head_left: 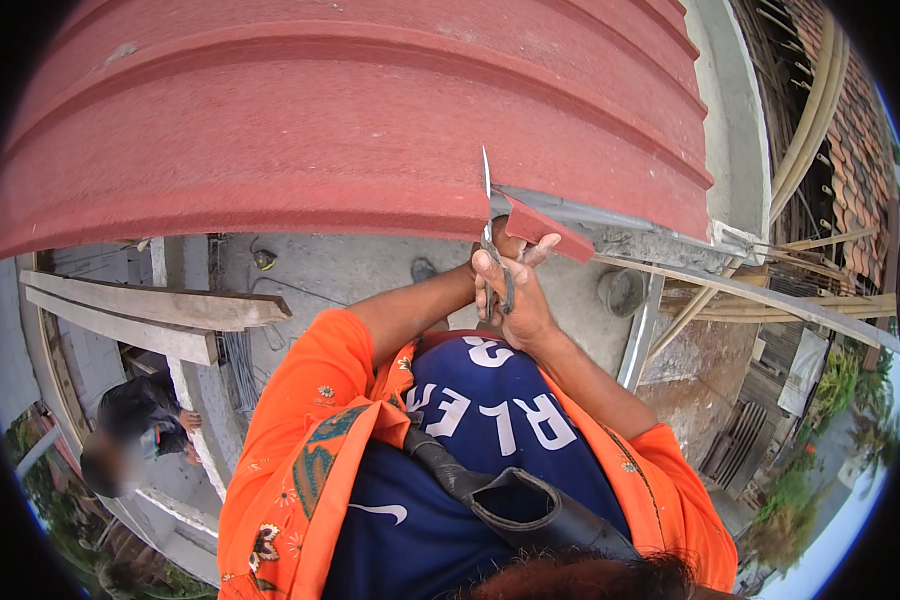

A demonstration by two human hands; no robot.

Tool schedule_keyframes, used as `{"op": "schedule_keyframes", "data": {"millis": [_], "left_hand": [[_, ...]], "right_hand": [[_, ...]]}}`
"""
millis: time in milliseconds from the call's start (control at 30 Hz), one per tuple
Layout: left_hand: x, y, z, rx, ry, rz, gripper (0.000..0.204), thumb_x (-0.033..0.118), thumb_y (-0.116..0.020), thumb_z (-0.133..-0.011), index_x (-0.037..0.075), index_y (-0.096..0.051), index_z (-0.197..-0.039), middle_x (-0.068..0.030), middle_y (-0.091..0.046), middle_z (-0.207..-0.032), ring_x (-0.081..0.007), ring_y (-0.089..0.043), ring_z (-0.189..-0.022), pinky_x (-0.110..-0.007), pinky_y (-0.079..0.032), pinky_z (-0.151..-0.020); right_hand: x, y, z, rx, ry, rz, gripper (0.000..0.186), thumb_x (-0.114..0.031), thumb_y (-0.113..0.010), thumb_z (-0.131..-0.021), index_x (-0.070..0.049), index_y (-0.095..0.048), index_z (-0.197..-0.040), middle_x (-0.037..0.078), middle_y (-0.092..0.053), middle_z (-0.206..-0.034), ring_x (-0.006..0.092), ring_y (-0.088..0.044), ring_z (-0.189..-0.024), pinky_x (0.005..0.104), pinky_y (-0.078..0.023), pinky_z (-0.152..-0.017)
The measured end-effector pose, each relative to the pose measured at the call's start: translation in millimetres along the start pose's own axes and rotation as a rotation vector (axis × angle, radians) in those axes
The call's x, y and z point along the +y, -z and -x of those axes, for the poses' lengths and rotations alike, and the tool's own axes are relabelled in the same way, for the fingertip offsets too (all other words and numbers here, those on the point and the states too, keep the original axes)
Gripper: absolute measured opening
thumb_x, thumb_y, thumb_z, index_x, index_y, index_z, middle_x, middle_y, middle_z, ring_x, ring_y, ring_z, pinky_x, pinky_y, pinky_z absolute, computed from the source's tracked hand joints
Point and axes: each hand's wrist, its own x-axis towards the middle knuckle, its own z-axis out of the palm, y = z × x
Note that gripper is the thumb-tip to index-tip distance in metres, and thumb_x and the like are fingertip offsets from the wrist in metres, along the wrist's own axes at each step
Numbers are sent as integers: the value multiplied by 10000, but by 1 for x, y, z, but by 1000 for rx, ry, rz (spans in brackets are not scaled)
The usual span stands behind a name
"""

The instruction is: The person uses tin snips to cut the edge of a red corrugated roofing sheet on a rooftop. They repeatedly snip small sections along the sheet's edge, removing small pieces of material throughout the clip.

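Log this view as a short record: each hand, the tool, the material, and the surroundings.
Right hand: fingers curled around the handles of the metal snips
Left hand: partly hidden behind the right, near the red strip; grip unclear
Tool: metal snips, one blade pointing up over the sheet's edge
Material: ribbed red roofing sheet, with a bent red strip at its near edge
Left side: wooden planks; another person below them
Right side: bamboo poles; tiled roof

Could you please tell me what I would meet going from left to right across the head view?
Co-worker in dark clothing, small yellow object on the floor, metal shears, round grey bucket, tiled roof.
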Motion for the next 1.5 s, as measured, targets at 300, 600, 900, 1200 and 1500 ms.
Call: {"op": "schedule_keyframes", "data": {"millis": [300,600,900,1200,1500], "left_hand": [[-1,-1,-2,6,-7,0,422,358,-757,-1062,60,-657,-1344,-111,-742,-1223,-297,-699,-1124,-433,-565,-951],[-4,0,11,29,12,0,401,344,-748,-1063,59,-660,-1332,-119,-743,-1220,-313,-706,-1111,-441,-571,-936],[-5,-6,8,39,5,1,381,331,-738,-1064,58,-663,-1319,-127,-744,-1216,-329,-713,-1098,-449,-578,-921],[-4,-5,6,48,13,-7,361,318,-729,-1064,57,-666,-1306,-135,-745,-1213,-345,-720,-1085,-458,-584,-905],[-6,-5,16,58,17,-7,341,305,-720,-1065,56,-669,-1293,-144,-746,-1209,-361,-727,-1072,-466,-590,-890]], "right_hand": [[11,-1,-7,50,98,27,540,-557,-829,-1001,-68,-642,-869,0,-559,-648,88,-518,-501,263,-417,-473],[4,2,-11,-9,-15,38,631,-689,-740,-1011,-76,-637,-903,15,-578,-657,116,-561,-494,241,-441,-459],[4,2,-16,10,96,80,654,-707,-746,-994,-70,-634,-895,28,-599,-658,107,-565,-466,226,-411,-402],[14,0,-21,30,97,46,591,-637,-785,-997,-73,-641,-893,23,-589,-653,100,-537,-445,232,-407,-389],[5,8,-24,-36,8,80,716,-767,-734,-969,-61,-628,-920,49,-615,-661,119,-551,-441,242,-380,-377]]}}
